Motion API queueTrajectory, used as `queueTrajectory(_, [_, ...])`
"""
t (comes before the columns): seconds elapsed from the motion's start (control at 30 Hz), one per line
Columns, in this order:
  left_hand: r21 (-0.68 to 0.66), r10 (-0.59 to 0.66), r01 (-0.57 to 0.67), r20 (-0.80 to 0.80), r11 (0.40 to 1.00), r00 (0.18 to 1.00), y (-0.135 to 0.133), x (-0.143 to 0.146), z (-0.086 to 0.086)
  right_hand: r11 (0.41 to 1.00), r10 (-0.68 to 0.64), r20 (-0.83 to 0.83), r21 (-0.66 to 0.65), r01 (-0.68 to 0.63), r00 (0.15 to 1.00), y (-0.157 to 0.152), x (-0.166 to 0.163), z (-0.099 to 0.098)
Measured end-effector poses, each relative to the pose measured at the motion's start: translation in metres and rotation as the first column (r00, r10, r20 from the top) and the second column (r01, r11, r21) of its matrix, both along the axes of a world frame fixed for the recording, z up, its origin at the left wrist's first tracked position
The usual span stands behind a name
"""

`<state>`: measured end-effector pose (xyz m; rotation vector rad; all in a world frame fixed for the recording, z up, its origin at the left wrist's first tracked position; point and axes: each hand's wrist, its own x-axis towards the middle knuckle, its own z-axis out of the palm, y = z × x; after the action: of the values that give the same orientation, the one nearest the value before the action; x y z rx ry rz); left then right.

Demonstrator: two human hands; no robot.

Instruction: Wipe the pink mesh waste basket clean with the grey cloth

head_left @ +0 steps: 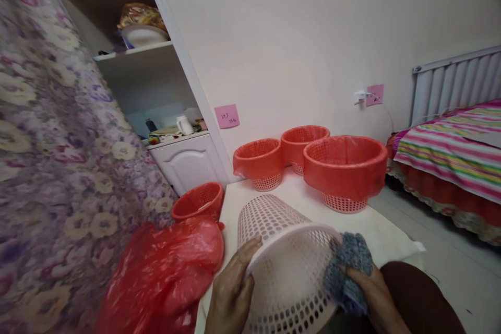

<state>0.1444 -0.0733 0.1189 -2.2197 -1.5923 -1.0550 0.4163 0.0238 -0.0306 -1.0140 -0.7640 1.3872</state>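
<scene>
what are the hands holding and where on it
The left hand grips the rim of a white basket lying on its side; the right hand presses a grey cloth against its rim.

One head-worn camera was in use. It looked forward and downward, tilted, from close above the white perforated basket (287,266) at the lower edge. It faced the wall (297,36) across the bench (391,235); shelves (129,52) stood left, a bed (450,151) right.
</scene>
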Motion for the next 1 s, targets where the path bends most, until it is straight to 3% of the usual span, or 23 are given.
queueTrajectory(0.1, [-0.028,0.039,-0.038,0.022,0.999,0.999,0.003,-0.003,0.004,0.978,-0.105,0.203,0.200,0.064,0.973,0.011,-0.005,0.040])
queueTrajectory(0.17, [-0.056,0.010,-0.010,0.005,0.998,1.000,0.008,-0.004,0.007,0.921,-0.109,0.349,0.388,-0.038,0.931,0.016,-0.012,0.076])
queueTrajectory(0.27, [-0.094,-0.052,0.050,-0.014,0.994,0.999,0.019,-0.002,0.010,0.731,-0.149,0.499,0.637,-0.244,0.854,0.016,-0.030,0.122])
queueTrajectory(0.33, [-0.135,-0.056,0.057,0.008,0.989,0.998,0.026,-0.001,0.011,0.597,-0.215,0.547,0.730,-0.334,0.809,0.017,-0.043,0.141])
queueTrajectory(0.4, [-0.165,-0.041,0.046,0.036,0.985,0.999,0.032,-0.002,0.011,0.546,-0.240,0.571,0.748,-0.377,0.785,0.021,-0.049,0.149])
queueTrajectory(0.43, [-0.168,-0.032,0.039,0.047,0.985,0.998,0.034,-0.002,0.011,0.560,-0.236,0.575,0.739,-0.374,0.783,0.026,-0.050,0.148])
queueTrajectory(0.5, [-0.162,-0.016,0.025,0.055,0.987,0.998,0.036,-0.005,0.010,0.659,-0.189,0.573,0.676,-0.329,0.797,0.036,-0.044,0.134])
queueTrajectory(0.63, [-0.133,0.006,0.002,0.059,0.991,0.998,0.032,-0.013,0.005,0.927,-0.054,0.407,0.359,-0.105,0.912,0.043,-0.026,0.063])
queueTrajectory(0.73, [-0.104,0.004,0.002,0.057,0.995,0.998,0.027,-0.021,-0.002,0.995,0.076,0.072,0.061,-0.080,0.995,0.034,-0.022,0.007])
queueTrajectory(0.8, [-0.094,0.020,-0.015,0.060,0.995,0.998,0.024,-0.026,-0.005,0.996,0.091,-0.036,-0.017,-0.091,0.995,0.028,-0.025,-0.009])
queueTrajectory(0.87, [-0.087,0.043,-0.037,0.065,0.996,0.997,0.024,-0.032,-0.006,0.999,0.025,0.035,0.023,-0.025,0.999,0.028,-0.029,0.002])
queueTrajectory(0.93, [-0.083,0.049,-0.044,0.069,0.996,0.996,0.026,-0.036,-0.006,0.987,-0.057,0.220,0.161,0.022,0.974,0.032,-0.034,0.032])
queueTrajectory(1.0, [-0.090,0.038,-0.031,0.073,0.995,0.997,0.029,-0.038,-0.004,0.942,-0.091,0.400,0.331,-0.051,0.912,0.036,-0.041,0.071])
